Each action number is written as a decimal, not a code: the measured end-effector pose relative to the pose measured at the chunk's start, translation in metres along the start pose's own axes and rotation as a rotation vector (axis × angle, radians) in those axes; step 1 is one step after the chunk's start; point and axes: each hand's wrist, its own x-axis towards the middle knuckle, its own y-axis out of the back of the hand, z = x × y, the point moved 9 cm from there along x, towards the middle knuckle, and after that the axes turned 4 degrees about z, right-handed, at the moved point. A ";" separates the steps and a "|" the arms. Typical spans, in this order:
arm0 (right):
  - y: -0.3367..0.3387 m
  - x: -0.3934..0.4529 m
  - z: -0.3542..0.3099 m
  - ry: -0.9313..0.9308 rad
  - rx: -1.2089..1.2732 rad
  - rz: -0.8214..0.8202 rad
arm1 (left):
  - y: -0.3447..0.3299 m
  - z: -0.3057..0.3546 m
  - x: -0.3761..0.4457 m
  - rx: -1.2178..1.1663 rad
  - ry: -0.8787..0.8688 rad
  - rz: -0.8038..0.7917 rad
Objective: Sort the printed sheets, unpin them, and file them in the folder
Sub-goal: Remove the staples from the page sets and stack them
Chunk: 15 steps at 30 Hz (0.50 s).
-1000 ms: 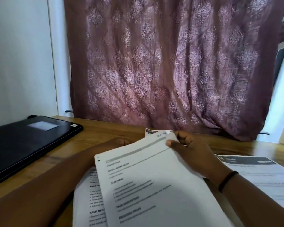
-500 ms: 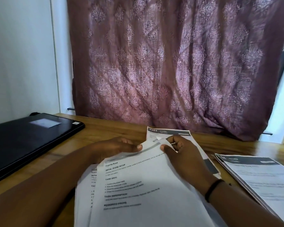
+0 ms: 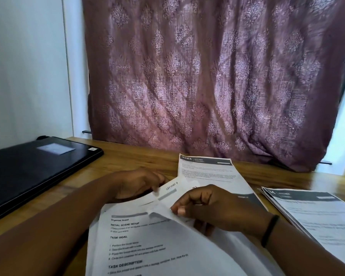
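Observation:
A stack of printed sheets lies on the wooden table in front of me. My right hand pinches the top corner of the upper sheet and folds it back; a sheet marked "SECTION 4" shows beneath. My left hand grips the top left of the stack, fingers curled on the paper's edge. A black folder lies shut at the left. No pin is visible.
One printed sheet with a dark header lies behind my hands. Another pile of sheets sits at the right. A patterned mauve curtain hangs behind the table.
The raised sheets have come down toward the table. My right hand has peeled the upper sheet's corner back, baring the "SECTION 4" sheet. My left hand now holds the stack's top edge.

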 end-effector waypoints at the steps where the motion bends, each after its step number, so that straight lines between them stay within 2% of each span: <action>1: -0.001 0.001 0.000 0.016 -0.007 0.000 | 0.000 0.000 0.000 -0.019 0.006 0.013; 5: -0.001 0.003 0.000 0.032 0.003 -0.005 | -0.006 0.001 -0.002 0.116 0.017 -0.010; 7: 0.014 0.002 0.000 0.028 0.023 0.107 | -0.010 0.000 -0.004 0.150 0.031 -0.044; 9: 0.046 0.001 0.006 -0.001 0.052 0.312 | -0.012 0.001 -0.006 0.153 0.041 -0.058; 11: 0.082 -0.003 0.016 -0.037 -0.118 0.506 | -0.014 0.002 -0.007 0.143 0.041 -0.067; 12: 0.095 -0.003 0.021 -0.058 -0.252 0.550 | -0.014 0.003 -0.007 0.140 0.043 -0.066; 13: 0.102 -0.002 0.028 -0.090 -0.348 0.555 | -0.015 0.003 -0.008 0.139 0.044 -0.063; 15: 0.101 -0.001 0.043 -0.195 -0.366 0.509 | -0.015 0.003 -0.008 0.134 0.050 -0.065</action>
